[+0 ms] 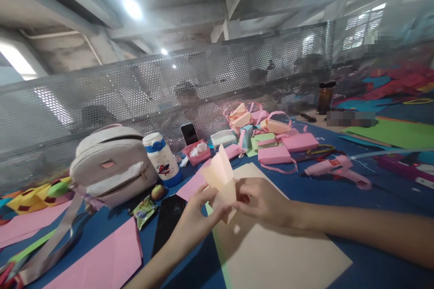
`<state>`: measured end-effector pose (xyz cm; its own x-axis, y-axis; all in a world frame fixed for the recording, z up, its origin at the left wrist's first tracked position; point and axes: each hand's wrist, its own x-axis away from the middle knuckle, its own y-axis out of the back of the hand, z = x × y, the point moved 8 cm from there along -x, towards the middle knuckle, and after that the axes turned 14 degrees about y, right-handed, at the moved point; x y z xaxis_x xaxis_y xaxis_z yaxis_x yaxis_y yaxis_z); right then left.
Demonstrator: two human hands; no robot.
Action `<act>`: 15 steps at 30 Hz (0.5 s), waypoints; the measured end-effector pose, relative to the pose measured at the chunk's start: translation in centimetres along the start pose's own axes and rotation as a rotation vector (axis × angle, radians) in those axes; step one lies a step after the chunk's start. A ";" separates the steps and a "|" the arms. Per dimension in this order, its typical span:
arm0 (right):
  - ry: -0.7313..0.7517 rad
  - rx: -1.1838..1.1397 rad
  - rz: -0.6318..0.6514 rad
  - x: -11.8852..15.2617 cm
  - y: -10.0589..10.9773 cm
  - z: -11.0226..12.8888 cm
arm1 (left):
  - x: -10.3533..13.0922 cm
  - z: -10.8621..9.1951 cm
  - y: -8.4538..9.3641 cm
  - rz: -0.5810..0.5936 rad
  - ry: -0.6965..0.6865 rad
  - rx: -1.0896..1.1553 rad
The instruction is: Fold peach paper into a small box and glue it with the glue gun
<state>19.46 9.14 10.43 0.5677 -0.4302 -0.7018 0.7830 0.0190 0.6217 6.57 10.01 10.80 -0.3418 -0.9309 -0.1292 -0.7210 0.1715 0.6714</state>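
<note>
My left hand [205, 214] and my right hand [259, 201] are both closed on a folded cream paper piece [224, 174], which stands upright between them. The left thumb presses its lower edge, and the right fingers pinch its right side. Part of the fold is hidden behind my fingers. Beneath my hands lies a large beige paper sheet [285, 253], with a green sheet edge showing along its left side. Pink paper [193, 183] lies just behind my left hand. To the right rests a pink glue gun [339, 170].
A white backpack [111, 167], a bottle [162, 158], a snack packet [145, 212] and a black phone-like slab [167, 221] stand or lie at left. Pink folded paper bags [276, 155] and pliers [322, 151] lie behind. A perforated metal partition [203, 76] runs along the back.
</note>
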 end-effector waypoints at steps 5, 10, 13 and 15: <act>-0.021 0.016 -0.011 0.6 -0.9 0.0 | 0.4 -0.2 -0.6 -0.005 -0.028 -0.020; -0.032 0.042 -0.038 0.6 -0.8 0.0 | 0.7 -0.5 -0.9 0.028 -0.019 0.015; -0.039 0.033 -0.030 0.7 -1.0 0.2 | 0.7 -0.4 -1.0 0.033 0.008 0.032; -0.055 0.015 -0.005 0.9 -1.4 0.3 | 0.7 -0.2 -1.1 0.030 0.036 0.028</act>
